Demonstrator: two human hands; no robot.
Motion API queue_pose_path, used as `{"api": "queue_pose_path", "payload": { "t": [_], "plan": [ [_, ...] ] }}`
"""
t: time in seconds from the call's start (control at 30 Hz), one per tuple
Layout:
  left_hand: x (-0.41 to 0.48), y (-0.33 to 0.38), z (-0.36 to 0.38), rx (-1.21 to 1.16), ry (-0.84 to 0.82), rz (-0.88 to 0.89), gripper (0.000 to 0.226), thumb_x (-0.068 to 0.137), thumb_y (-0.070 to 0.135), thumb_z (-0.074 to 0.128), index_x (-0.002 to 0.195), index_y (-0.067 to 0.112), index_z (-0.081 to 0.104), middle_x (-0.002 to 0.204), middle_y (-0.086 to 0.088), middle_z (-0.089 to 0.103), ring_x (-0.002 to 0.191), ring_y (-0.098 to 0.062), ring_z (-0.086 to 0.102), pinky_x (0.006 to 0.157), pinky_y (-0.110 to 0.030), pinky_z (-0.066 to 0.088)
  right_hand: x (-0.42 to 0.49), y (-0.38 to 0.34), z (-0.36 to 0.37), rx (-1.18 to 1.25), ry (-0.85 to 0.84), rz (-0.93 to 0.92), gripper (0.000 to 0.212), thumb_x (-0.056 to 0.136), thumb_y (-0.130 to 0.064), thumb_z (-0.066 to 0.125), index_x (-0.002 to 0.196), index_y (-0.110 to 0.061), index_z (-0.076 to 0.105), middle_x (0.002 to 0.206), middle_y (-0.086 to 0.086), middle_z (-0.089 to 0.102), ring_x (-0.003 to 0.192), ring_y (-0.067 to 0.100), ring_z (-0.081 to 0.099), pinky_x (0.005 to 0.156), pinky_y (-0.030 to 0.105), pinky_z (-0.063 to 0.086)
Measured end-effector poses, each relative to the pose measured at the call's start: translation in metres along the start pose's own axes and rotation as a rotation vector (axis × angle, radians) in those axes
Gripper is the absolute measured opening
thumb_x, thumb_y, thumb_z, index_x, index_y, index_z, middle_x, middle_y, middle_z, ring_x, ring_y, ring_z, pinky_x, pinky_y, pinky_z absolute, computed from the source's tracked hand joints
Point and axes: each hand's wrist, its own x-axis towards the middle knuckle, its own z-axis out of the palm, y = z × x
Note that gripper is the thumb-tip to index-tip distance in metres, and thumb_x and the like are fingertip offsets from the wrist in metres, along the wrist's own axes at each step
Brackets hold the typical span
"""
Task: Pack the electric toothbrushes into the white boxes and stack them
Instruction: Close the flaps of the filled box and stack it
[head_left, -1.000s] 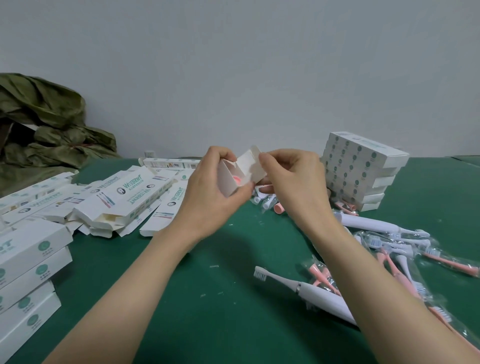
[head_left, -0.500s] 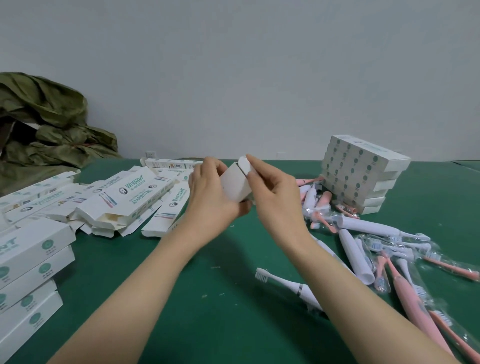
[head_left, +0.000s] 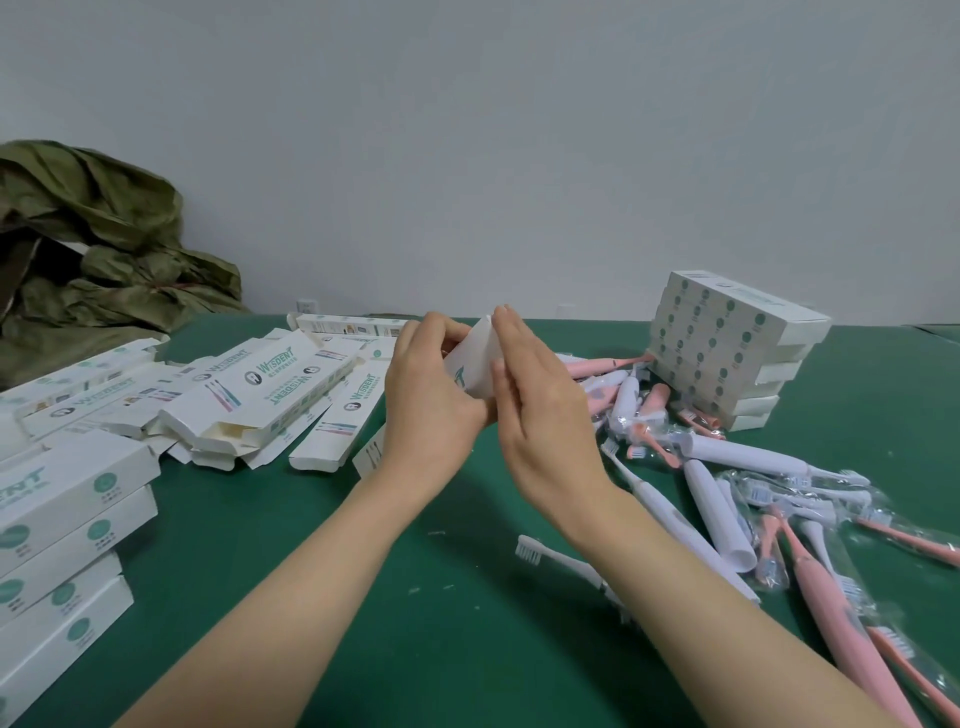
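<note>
holding a white toothbrush box (head_left: 475, 366) above the green table (head_left: 363, 597), left hand (head_left: 434, 400) grips it with curled fingers; right hand (head_left: 543, 421) presses straight fingers against its end; loose electric toothbrushes (head_left: 717, 514) lie to the right, near a stack of packed boxes (head_left: 737, 348)

Left hand (head_left: 431, 400) grips white box (head_left: 475, 366); right hand (head_left: 543, 421) presses its end, straight-fingered, above green table (head_left: 415, 597).
</note>
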Motion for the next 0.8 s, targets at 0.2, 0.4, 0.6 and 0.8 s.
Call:
{"api": "queue_pose_path", "payload": {
  "t": [0.2,0.4,0.6,0.8],
  "plan": [
    [-0.002,-0.003,0.002,0.141,-0.148,0.008,0.049,0.065,0.025,0.075,0.108,0.019,0.054,0.101,0.002,0.048,0.090,-0.003,0.041,0.073,-0.009,0.033,0.005,0.007,-0.004,0.017,0.065,0.033,0.033,0.094,0.000,0.041,0.124,0.007,0.054,0.107,0.017,0.064,0.094,0.009,0.054,0.083,0.006,0.037],
    [-0.017,-0.015,-0.008,0.481,-0.700,-0.328,0.062,0.061,0.052,0.079,0.099,0.022,0.040,0.094,0.010,0.051,0.079,-0.005,0.051,0.056,-0.020,0.039,0.022,0.037,-0.026,-0.031,-0.004,0.423,0.033,0.098,-0.018,0.041,0.099,0.003,0.065,0.084,0.017,0.067,0.073,0.025,0.056,0.058,0.025,0.035],
    [0.020,-0.029,-0.032,0.673,-0.738,-0.375,0.051,0.060,0.060,0.075,0.090,0.024,0.057,0.090,0.011,0.058,0.074,-0.002,0.052,0.056,-0.016,0.040,0.004,0.070,-0.019,-0.318,-0.338,0.617,0.035,0.097,-0.018,0.038,0.071,-0.003,0.055,0.080,0.015,0.061,0.078,0.030,0.053,0.060,0.029,0.030],
    [0.093,-0.059,0.014,0.797,-0.622,-0.396,0.044,0.072,0.046,0.076,0.082,0.012,0.049,0.085,0.001,0.052,0.072,-0.016,0.049,0.051,-0.025,0.035,-0.012,0.071,-0.002,-0.498,-0.549,0.515,0.034,0.089,-0.014,0.041,0.058,-0.013,0.028,0.062,0.005,0.035,0.066,0.025,0.039,0.050,0.030,0.026]
  ]
}}
